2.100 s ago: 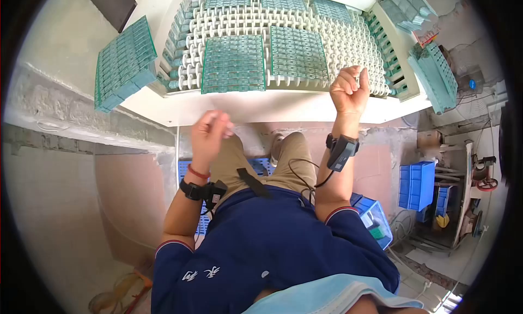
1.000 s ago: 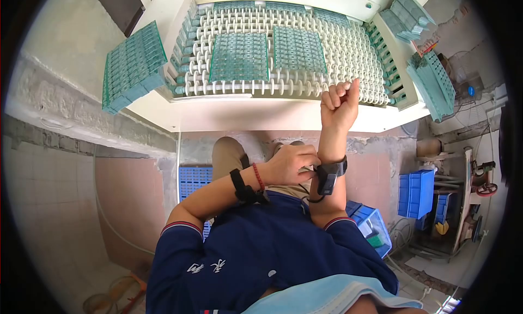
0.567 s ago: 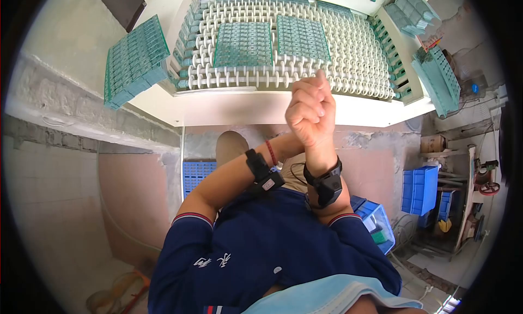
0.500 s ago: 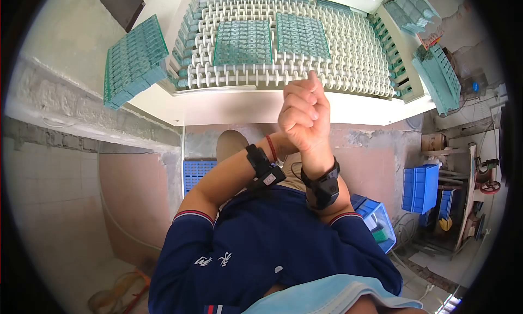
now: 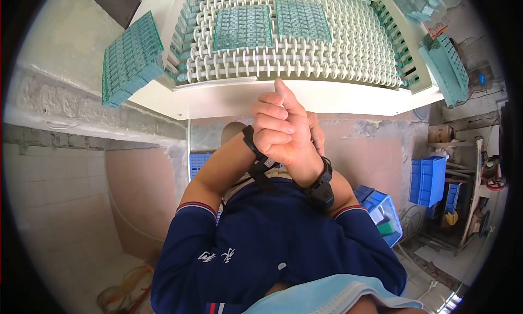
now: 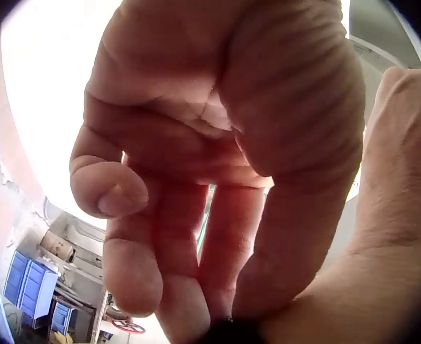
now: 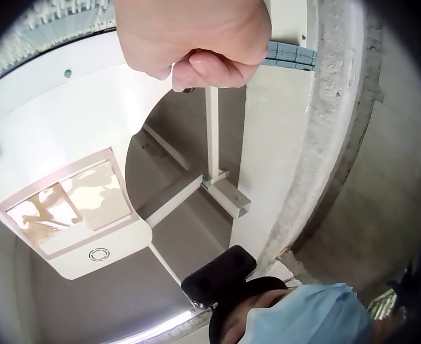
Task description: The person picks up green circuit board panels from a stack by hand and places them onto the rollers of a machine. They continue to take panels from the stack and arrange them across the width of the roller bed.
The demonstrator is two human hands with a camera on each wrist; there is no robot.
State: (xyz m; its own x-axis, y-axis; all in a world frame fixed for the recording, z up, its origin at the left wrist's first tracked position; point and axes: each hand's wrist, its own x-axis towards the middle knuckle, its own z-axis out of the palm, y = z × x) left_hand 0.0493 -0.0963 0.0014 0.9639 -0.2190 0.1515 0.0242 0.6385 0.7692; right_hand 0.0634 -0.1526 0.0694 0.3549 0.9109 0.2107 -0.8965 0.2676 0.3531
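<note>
Two hands, both raised in front of the chest, neither on the work. Right hand (image 5: 280,131): fingers curled into a loose fist, nothing visible inside it; the right wrist view shows the same closed fist (image 7: 196,36). Left hand (image 6: 217,165): fingers bent and relaxed, grasping nothing, lying behind the right wrist, partly hidden in the head view. Two green circuit-board panels (image 5: 243,28) (image 5: 301,19): flat, side by side, on the white roller conveyor (image 5: 348,58), well apart from both hands. One stack of like panels (image 5: 131,58): on the left ledge. Step in hand, as judged: a pause between pickups. Next move likely calls for uncrossing the arms and reaching forward to a panel's near edge.
</note>
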